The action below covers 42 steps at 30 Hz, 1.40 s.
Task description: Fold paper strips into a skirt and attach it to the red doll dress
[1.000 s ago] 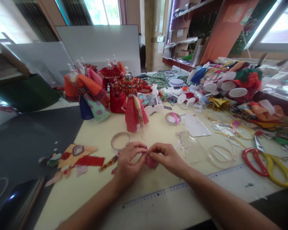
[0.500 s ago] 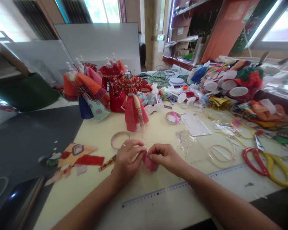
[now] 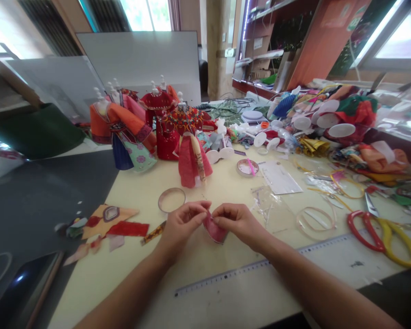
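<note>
Between my hands hangs a small piece of dark pink fabric (image 3: 215,230) with a pale, beaded-looking lower edge. My left hand (image 3: 183,224) pinches its upper left corner between thumb and fingers. The thumb and forefinger of my right hand (image 3: 236,221) are closed on its upper right side. Anything finer between the fingertips is too small to make out. Just beyond my left hand lies a round tape ring (image 3: 171,200), and a patterned strip (image 3: 153,233) is partly behind that hand. A clear ruler (image 3: 222,277) lies below the fabric.
Miniature robes on stands (image 3: 188,151) are at the back left. Fabric scraps (image 3: 128,229) and a phone-like dark device (image 3: 27,288) lie left. To the right are scissors (image 3: 366,228), a small dish (image 3: 247,167), a white card (image 3: 281,178) and heaped fabrics (image 3: 356,109).
My left fingers have straightened somewhat and shifted at the fabric's top corner. The fabric has turned slightly, showing more of its face. My right hand stays nearly in place.
</note>
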Tool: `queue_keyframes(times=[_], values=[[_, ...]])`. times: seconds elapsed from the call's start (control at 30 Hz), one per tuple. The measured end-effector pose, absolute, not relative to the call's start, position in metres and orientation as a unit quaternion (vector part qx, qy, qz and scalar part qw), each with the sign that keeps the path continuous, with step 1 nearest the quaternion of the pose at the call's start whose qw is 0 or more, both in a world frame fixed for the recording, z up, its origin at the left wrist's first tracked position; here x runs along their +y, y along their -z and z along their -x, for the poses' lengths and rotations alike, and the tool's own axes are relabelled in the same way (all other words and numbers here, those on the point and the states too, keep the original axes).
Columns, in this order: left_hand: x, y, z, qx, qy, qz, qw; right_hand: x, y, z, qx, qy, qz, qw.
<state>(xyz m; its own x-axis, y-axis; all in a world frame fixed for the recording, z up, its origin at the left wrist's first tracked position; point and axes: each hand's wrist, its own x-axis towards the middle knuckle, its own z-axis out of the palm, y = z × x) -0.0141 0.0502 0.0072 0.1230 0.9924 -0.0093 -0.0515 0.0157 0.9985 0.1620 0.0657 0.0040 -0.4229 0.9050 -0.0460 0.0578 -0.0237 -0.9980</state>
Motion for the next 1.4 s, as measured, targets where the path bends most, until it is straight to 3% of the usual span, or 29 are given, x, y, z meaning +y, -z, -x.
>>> queue_keyframes(times=[0.13, 1.4], values=[[0.0511, -0.0079, 0.0143, 0.447, -0.451, -0.462, 0.619, 0.0653, -0.0048, -0.1619, -0.602, -0.587, 0.409, 0.355], [0.0456, -0.0090, 0.0099, 0.465, -0.479, -0.553, 0.498, 0.0641, -0.0077, -0.1616, -0.591, -0.597, 0.402, 0.365]])
